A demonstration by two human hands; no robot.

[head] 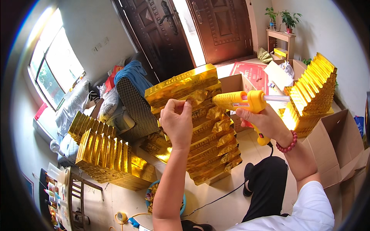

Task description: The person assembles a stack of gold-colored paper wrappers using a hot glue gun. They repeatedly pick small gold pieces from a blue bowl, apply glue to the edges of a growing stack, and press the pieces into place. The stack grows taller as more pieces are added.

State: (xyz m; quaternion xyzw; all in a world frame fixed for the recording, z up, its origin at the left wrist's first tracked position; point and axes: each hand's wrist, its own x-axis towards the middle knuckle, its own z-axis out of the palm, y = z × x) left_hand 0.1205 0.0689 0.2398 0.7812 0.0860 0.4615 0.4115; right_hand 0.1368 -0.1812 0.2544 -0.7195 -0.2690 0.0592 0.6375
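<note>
My right hand (257,119) grips a yellow hot glue gun (240,101) with a clear glue stick (277,98) poking out of its back. The gun's nozzle points left, close to a small folded gold foil piece (199,96). Between thumb and forefinger, my left hand (177,124) pinches the near edge of that piece. Right behind both hands stands a stack of shiny gold foil boxes (180,82) with printed characters. Several crumpled gold foil pieces (221,126) run down the stack's right side. Whether the nozzle touches the foil, I cannot tell.
More gold foil stacks stand at left (104,153) and right (312,86). An open cardboard box (332,147) is beside my right arm. A blue basin (183,202) of gold pieces sits on the floor, near a black cord (215,199). A patterned chair (137,112) is behind.
</note>
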